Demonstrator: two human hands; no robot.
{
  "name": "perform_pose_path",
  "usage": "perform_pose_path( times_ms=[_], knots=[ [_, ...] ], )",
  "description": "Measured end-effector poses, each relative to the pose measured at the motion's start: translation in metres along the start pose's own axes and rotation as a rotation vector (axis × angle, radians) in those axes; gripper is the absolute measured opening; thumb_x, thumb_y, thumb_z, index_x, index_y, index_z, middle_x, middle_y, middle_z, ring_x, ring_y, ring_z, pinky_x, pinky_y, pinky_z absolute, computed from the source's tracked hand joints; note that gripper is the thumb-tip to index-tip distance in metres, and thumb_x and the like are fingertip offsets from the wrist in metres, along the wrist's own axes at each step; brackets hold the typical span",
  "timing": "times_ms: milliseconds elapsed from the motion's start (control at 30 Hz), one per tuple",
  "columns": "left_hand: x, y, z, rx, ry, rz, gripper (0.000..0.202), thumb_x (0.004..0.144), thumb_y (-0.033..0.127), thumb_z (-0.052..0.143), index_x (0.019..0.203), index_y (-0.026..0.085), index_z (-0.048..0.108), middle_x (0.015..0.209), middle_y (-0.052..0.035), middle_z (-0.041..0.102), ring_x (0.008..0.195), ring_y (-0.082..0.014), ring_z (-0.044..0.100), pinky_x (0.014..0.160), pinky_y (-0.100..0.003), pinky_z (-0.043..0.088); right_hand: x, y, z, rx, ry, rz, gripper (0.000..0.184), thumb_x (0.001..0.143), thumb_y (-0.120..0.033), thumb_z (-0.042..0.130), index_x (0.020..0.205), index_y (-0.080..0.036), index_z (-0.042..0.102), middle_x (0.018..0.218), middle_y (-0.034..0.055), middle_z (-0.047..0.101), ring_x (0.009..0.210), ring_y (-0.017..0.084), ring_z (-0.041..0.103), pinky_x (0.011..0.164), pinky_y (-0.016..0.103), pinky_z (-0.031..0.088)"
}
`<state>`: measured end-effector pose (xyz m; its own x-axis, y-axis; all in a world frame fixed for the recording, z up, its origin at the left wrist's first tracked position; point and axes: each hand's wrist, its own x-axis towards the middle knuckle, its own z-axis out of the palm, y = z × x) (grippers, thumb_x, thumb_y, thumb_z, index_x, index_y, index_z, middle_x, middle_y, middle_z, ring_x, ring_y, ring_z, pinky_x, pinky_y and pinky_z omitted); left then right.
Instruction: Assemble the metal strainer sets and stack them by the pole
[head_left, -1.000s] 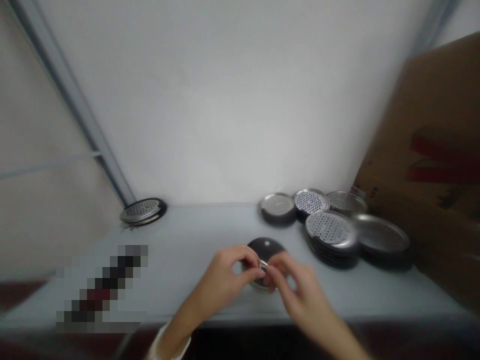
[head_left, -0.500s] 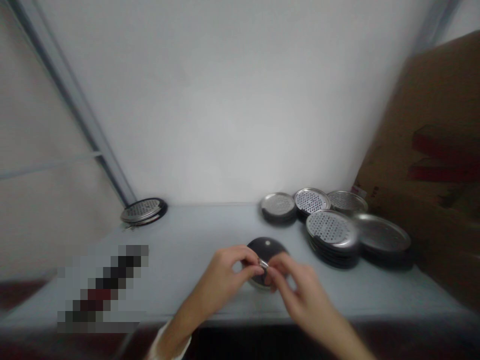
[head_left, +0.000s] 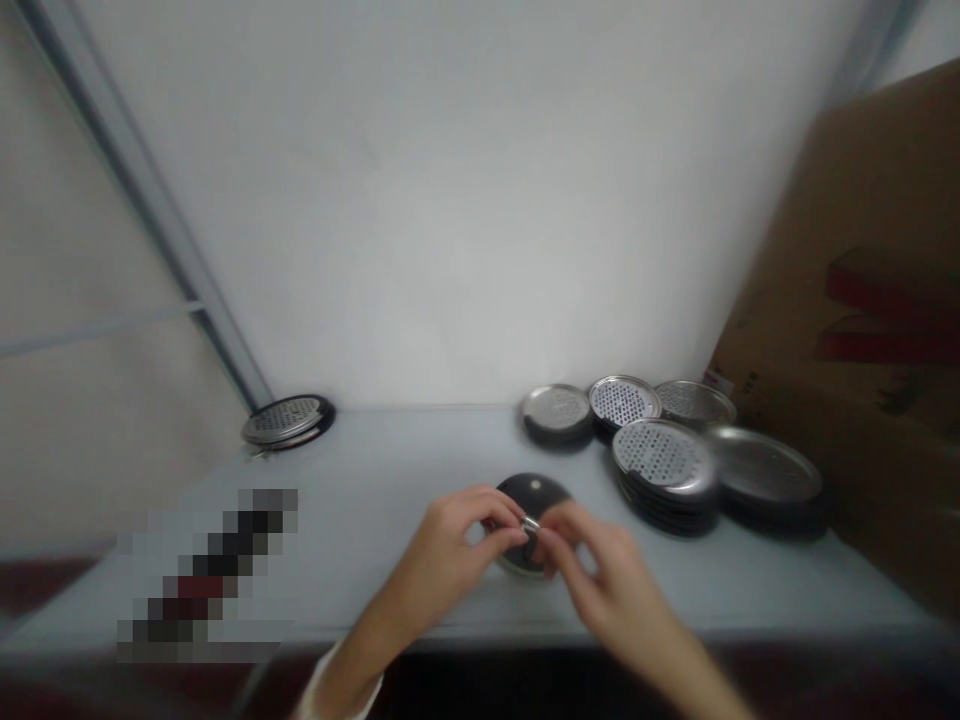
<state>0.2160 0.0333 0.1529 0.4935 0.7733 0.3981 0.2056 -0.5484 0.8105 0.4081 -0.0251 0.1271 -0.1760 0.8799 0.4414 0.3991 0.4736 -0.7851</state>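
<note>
Now the small silver piece [head_left: 530, 523] sits between the two hands, just over the dark disc [head_left: 534, 488], and slants less than it did a second ago, when it dipped more steeply to the right. Thumb and fingers of the left hand [head_left: 463, 530] pinch one end; the right hand [head_left: 600, 565] is likewise closed on the other. Both wrists stay nearly where they were, only the fingertips having shifted slightly. Whether the piece touches the disc, I cannot tell. Under it all is the pale tabletop [head_left: 390, 510]. Off to the right, the stacks of round metal graters [head_left: 660, 455] lie unchanged beside a cardboard box [head_left: 847, 360]; likewise the small pile of graters [head_left: 285, 420] at far left.
</note>
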Motion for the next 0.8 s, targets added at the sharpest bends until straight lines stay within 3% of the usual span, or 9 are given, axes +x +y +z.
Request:
perform_pose_path(
  times_ms=[200, 400, 633, 800],
  knots=[
    [0.0001, 0.0021, -0.0021, -0.038, -0.084, -0.007, 0.008, 0.082, 0.016, 0.075, 0.075, 0.019, 0.076, 0.092, -0.0034, 0.078, 0.087, -0.0176, 0.072, 0.085, -0.026, 0.053, 0.0012, 0.0044, -0.0014, -0.048, 0.045, -0.011, 0.024, 0.106, -0.034, 0.045, 0.09, -0.022, 0.06, 0.074, 0.0019, 0.067, 0.066, 0.016, 0.063, 0.06, 0.024, 0.046],
    [0.0002, -0.0009, -0.0002, -0.027, -0.028, -0.009, 0.013, 0.086, 0.02, 0.073, 0.074, 0.02, 0.076, 0.09, -0.0031, 0.078, 0.087, -0.0176, 0.072, 0.085, -0.026, 0.053, -0.001, -0.0016, -0.0019, -0.016, -0.007, -0.007, 0.024, 0.106, -0.033, 0.045, 0.09, -0.022, 0.059, 0.075, 0.0017, 0.065, 0.068, 0.017, 0.063, 0.061, 0.024, 0.046],
    [-0.0001, 0.0011, -0.0056, -0.026, -0.089, -0.002, 0.007, 0.083, 0.016, 0.075, 0.078, 0.02, 0.078, 0.09, -0.0022, 0.078, 0.087, -0.0165, 0.072, 0.084, -0.024, 0.051, -0.001, 0.0011, -0.0027, -0.049, 0.03, -0.01, 0.022, 0.106, -0.03, 0.046, 0.09, -0.022, 0.059, 0.074, 0.0012, 0.065, 0.067, 0.016, 0.062, 0.061, 0.024, 0.043],
    [0.0006, -0.0006, -0.0029, -0.024, -0.053, 0.006, 0.012, 0.084, 0.017, 0.074, 0.073, 0.019, 0.075, 0.09, -0.0026, 0.077, 0.087, -0.0164, 0.071, 0.084, -0.024, 0.051, -0.0022, -0.005, -0.0017, -0.017, -0.016, -0.008, 0.022, 0.106, -0.03, 0.045, 0.089, -0.023, 0.057, 0.074, 0.0002, 0.063, 0.067, 0.016, 0.061, 0.06, 0.023, 0.042]
  ],
)
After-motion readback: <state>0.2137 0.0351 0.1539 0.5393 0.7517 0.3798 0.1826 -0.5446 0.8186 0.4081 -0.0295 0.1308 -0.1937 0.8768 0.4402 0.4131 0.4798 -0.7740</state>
